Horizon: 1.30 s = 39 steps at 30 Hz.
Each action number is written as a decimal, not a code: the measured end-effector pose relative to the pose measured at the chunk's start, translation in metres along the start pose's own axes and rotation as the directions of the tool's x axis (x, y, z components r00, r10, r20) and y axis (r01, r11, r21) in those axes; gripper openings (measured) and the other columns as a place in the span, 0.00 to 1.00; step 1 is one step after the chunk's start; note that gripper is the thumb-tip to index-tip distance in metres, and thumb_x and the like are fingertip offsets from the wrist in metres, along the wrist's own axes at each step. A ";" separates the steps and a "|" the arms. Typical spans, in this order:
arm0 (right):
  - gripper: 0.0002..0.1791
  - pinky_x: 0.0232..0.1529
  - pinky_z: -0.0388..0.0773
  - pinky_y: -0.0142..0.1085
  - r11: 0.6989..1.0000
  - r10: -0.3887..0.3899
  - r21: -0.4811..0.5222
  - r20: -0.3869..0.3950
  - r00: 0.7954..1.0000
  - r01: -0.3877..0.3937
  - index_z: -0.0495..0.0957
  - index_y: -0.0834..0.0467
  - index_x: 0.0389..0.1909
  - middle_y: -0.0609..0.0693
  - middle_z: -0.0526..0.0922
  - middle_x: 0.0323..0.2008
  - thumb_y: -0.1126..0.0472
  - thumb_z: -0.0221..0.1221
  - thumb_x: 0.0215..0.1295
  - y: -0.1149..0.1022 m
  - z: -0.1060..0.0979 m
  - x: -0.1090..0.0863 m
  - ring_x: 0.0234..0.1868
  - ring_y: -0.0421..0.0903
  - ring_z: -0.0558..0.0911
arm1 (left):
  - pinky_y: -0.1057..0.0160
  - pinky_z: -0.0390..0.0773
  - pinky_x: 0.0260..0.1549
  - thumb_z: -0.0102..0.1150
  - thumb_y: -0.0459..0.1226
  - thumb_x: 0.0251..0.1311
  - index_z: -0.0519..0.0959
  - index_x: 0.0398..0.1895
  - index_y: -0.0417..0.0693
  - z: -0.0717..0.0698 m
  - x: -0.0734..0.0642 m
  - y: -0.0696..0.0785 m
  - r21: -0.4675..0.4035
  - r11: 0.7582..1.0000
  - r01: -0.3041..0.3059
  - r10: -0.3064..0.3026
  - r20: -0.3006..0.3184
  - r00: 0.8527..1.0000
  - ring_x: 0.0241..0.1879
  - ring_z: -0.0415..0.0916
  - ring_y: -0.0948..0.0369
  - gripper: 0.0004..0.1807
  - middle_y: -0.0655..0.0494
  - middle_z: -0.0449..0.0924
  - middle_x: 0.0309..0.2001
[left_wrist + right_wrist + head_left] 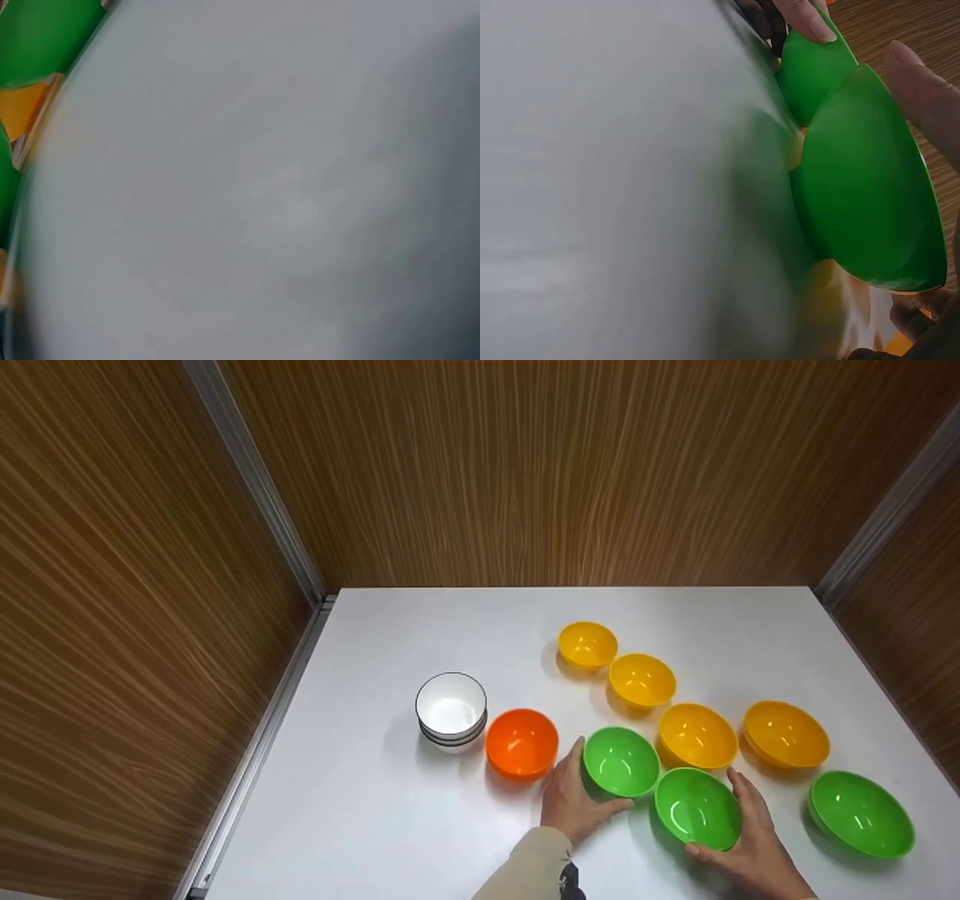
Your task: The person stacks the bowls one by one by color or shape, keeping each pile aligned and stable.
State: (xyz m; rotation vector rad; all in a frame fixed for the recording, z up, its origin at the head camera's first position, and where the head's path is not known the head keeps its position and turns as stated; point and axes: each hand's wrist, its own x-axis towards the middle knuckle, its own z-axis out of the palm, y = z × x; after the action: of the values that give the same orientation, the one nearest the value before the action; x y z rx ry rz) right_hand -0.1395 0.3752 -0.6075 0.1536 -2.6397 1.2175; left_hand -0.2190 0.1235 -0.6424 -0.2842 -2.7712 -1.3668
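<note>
My left hand [574, 804] holds a smaller green bowl [620, 763], its thumb at the near rim and fingers along the left side. Just right of it and nearer to me, my right hand [756, 846] grips a somewhat larger green bowl [697, 811] between thumb and fingers. The two bowls sit rim by rim, upright. In the right wrist view the larger bowl [870, 187] fills the right part, a thumb [922, 86] at its rim, with the smaller bowl [810, 75] behind. Only slices of green bowls [45, 37] show at the left wrist view's edge.
An orange bowl [522, 744] stands just left of my left hand, beside a stack of white bowls [451, 705]. Several yellow bowls [642, 680] run diagonally behind the green ones. A third green bowl [861, 814] lies far right. Wood-grain panels [525, 472] enclose the white table [337, 810].
</note>
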 end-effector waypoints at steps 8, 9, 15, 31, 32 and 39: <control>0.74 0.60 0.48 0.72 1.000 0.009 -0.003 0.052 0.999 -0.009 0.40 0.53 0.77 0.69 0.48 0.70 0.55 0.81 0.31 -0.001 0.001 -0.003 0.65 0.71 0.54 | 0.54 0.66 0.63 0.70 0.68 0.31 0.51 0.75 0.59 -0.002 0.000 0.005 -0.003 1.000 0.006 -0.006 0.002 1.000 0.63 0.65 0.59 0.65 0.59 0.67 0.65; 0.74 0.61 0.48 0.71 1.000 0.022 -0.009 0.060 0.998 -0.022 0.39 0.52 0.77 0.69 0.49 0.70 0.54 0.81 0.31 -0.002 0.002 -0.003 0.65 0.70 0.55 | 0.53 0.66 0.63 0.70 0.67 0.32 0.51 0.75 0.58 -0.003 -0.001 0.004 -0.008 1.000 0.010 -0.010 0.003 1.000 0.63 0.65 0.59 0.65 0.58 0.68 0.65; 0.74 0.59 0.52 0.71 0.997 0.071 -0.007 0.096 0.993 -0.071 0.36 0.53 0.77 0.71 0.51 0.69 0.53 0.80 0.35 -0.001 0.005 -0.007 0.65 0.69 0.56 | 0.52 0.65 0.64 0.74 0.63 0.32 0.52 0.75 0.56 -0.003 -0.006 0.000 -0.066 0.997 0.041 -0.041 -0.002 0.999 0.64 0.64 0.58 0.64 0.58 0.67 0.66; 0.72 0.58 0.56 0.71 0.994 0.098 -0.052 0.089 0.991 -0.094 0.37 0.53 0.77 0.69 0.52 0.69 0.49 0.78 0.37 -0.002 -0.001 -0.006 0.66 0.69 0.57 | 0.56 0.61 0.66 0.75 0.60 0.34 0.52 0.75 0.54 -0.007 0.000 0.003 -0.137 0.991 0.008 -0.008 -0.003 1.000 0.68 0.60 0.60 0.64 0.59 0.61 0.70; 0.72 0.59 0.56 0.70 0.994 0.101 -0.052 0.091 0.991 -0.097 0.37 0.53 0.77 0.69 0.52 0.69 0.49 0.78 0.37 -0.002 -0.001 -0.007 0.66 0.69 0.57 | 0.56 0.61 0.66 0.75 0.60 0.34 0.52 0.75 0.54 -0.007 -0.001 0.003 -0.139 0.990 0.013 -0.013 0.001 1.000 0.68 0.60 0.61 0.64 0.60 0.61 0.70; 0.71 0.59 0.55 0.70 0.992 0.120 -0.053 0.096 0.988 -0.115 0.38 0.54 0.77 0.70 0.52 0.69 0.49 0.78 0.38 0.000 -0.005 -0.012 0.66 0.70 0.56 | 0.53 0.62 0.66 0.75 0.60 0.34 0.51 0.75 0.55 -0.005 -0.004 0.003 -0.143 0.990 0.005 -0.004 0.010 1.000 0.67 0.60 0.60 0.63 0.60 0.61 0.70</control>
State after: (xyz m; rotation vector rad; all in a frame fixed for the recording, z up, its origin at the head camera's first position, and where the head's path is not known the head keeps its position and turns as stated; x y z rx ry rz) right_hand -0.1266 0.3787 -0.6072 0.0517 -2.7962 1.2116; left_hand -0.2152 0.1209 -0.6378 -0.2903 -2.6872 -1.5718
